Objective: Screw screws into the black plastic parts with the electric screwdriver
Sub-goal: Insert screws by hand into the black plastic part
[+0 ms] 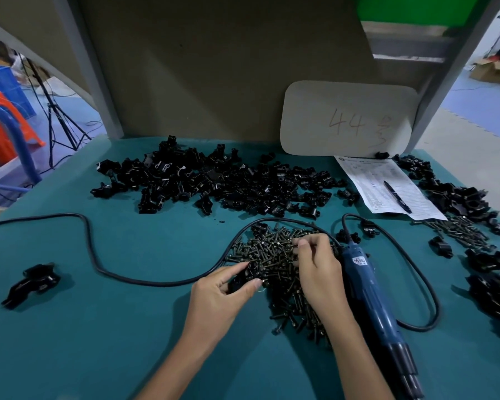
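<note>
Over the teal table (122, 327), left hand (217, 294) grips a black part (244, 277); right hand (318, 267) pinches screws (269, 252)

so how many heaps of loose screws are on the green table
2: a large heap of dark metal screws at centre, under the right hand; a smaller heap at right, beside the printed paper sheet. Black plastic parts may hide more.

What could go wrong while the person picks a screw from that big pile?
The right hand picks in the screw pile, so loose screws might scatter over the table. The black cord loops round that pile; a wrist could snag it and drag screws along. The electric screwdriver lies right beside the right forearm, so a bump might shove it.
</note>
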{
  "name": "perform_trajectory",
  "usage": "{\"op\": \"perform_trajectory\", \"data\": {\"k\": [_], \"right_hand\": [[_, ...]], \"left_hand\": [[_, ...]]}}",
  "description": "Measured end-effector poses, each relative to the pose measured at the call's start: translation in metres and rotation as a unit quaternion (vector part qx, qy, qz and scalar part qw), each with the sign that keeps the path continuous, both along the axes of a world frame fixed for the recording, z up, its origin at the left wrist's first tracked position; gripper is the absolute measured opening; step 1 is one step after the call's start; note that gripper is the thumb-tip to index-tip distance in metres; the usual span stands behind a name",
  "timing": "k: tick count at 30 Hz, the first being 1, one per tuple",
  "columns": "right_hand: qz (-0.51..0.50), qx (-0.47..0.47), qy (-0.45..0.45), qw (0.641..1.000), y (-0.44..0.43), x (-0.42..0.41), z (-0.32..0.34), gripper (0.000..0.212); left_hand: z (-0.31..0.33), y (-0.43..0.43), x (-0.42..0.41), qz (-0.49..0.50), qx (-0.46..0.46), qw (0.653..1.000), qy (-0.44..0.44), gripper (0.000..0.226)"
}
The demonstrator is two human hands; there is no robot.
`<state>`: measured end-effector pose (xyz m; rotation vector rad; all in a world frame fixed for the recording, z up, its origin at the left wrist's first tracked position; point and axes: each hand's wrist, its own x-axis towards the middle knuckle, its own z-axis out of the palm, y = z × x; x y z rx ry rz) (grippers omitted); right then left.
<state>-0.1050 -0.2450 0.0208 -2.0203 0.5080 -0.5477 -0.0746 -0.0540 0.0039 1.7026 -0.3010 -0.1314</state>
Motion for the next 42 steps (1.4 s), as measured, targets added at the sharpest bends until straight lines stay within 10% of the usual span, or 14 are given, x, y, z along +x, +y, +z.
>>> {"op": "perform_trajectory", "data": {"k": [3,11,19,24,32,36,42], "right_hand": [[0.033,0.199,-0.047,0.978,0.003,0.003,0.004,0.011],[0.151,0.164,0.005,0.975,0.014,-0.001,0.003,0.011],[0.184,-0.241,0.105,0.947,0.026,-0.002,-0.008,0.031],[0.145,-0.272,0.085,0.948,0.034,0.004,-0.009,0.016],[0.129,-0.031,-0.037,0.99,0.028,-0.002,0.002,0.008],[0.207,0.227,-0.007,0.951,0.03,-0.001,0.011,0.022],[0.243,0.277,0.031,0.929,0.026,-0.001,0.011,0.024]], "left_hand": [[0.0,0.0,-0.001,0.004,0.009,1.0,-0.002,0.042],[0.0,0.001,0.0,0.012,0.019,1.0,-0.015,0.039],[-0.001,0.0,0.001,0.035,-0.009,0.999,0.02,0.039],[-0.006,0.001,0.003,0.034,-0.009,0.999,0.024,0.04],[-0.005,0.002,0.002,0.032,-0.01,0.999,0.015,0.04],[-0.006,0.001,0.004,0.035,-0.023,0.999,0.017,0.041],[-0.008,0.0,0.006,0.039,-0.032,0.998,0.024,0.042]]}}
